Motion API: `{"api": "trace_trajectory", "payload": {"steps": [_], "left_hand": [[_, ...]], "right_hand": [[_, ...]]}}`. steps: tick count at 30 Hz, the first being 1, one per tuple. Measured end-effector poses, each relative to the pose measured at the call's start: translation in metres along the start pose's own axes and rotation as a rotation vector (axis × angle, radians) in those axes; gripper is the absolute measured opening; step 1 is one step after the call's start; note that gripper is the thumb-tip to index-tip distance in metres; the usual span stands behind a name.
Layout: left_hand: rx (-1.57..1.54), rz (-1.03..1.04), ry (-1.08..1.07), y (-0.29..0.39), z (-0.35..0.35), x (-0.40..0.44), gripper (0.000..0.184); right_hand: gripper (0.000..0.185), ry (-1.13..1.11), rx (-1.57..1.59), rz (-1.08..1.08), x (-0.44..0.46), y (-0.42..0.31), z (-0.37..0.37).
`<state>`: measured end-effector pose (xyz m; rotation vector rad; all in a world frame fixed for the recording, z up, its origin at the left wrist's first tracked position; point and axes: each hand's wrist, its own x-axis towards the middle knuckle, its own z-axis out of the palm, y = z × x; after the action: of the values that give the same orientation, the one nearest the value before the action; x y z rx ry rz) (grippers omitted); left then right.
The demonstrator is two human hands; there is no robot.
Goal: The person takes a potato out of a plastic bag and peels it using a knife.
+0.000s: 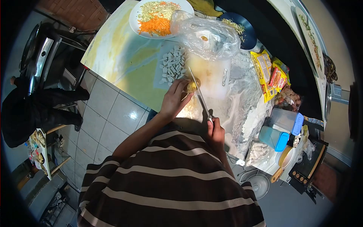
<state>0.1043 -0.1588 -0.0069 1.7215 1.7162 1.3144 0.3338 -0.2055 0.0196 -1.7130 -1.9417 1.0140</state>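
Between the fingers of my left hand (175,97) is a brownish-yellow piece of food (192,86), perhaps a potato or ginger. My right hand (216,133) grips the handle of a knife (201,95). The blade runs up and left, right beside the piece. Under them lies a pale cutting board (210,73). Small whitish cut pieces (173,63) form a pile left of the board. Above the board sits a clear plastic bag (208,36) with something white in it.
A white plate (133,20) of shredded carrot and pale vegetable stands at the top. A dark plate (247,34), yellow packets (261,72) and lidded containers (273,138) are at the right. Another person in dark clothes (22,113) stands at far left.
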Motion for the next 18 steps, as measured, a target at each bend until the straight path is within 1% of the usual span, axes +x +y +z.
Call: {"api": "trace_trajectory", "payload": {"steps": [2, 6, 8, 9, 11, 14, 18], "left_hand": [[-0.095, -0.069, -0.032, 0.006, 0.001, -0.004, 0.045], [-0.195, -0.114, -0.052, -0.010, 0.009, -0.009, 0.048], [-0.246, -0.090, 0.034, -0.016, 0.012, -0.010, 0.051], [-0.246, -0.091, 0.033, -0.016, 0.012, -0.011, 0.051], [-0.308, -0.192, 0.020, -0.015, 0.012, -0.011, 0.052], [-0.344, -0.239, 0.011, -0.014, 0.012, -0.012, 0.052], [-0.397, -0.197, 0.052, -0.017, 0.015, -0.010, 0.052]], "right_hand": [[0.016, 0.010, -0.066, -0.014, -0.004, 0.006, 0.001], [0.016, 0.028, -0.114, -0.067, -0.007, 0.007, -0.002], [0.016, 0.024, -0.088, -0.081, -0.007, 0.002, -0.005], [0.016, 0.023, -0.087, -0.080, -0.007, 0.003, -0.005], [0.016, 0.015, -0.061, -0.113, -0.008, 0.006, -0.004], [0.016, -0.004, -0.070, -0.146, -0.007, 0.005, -0.004], [0.016, 0.016, -0.077, -0.168, -0.008, 0.002, -0.004]]}}
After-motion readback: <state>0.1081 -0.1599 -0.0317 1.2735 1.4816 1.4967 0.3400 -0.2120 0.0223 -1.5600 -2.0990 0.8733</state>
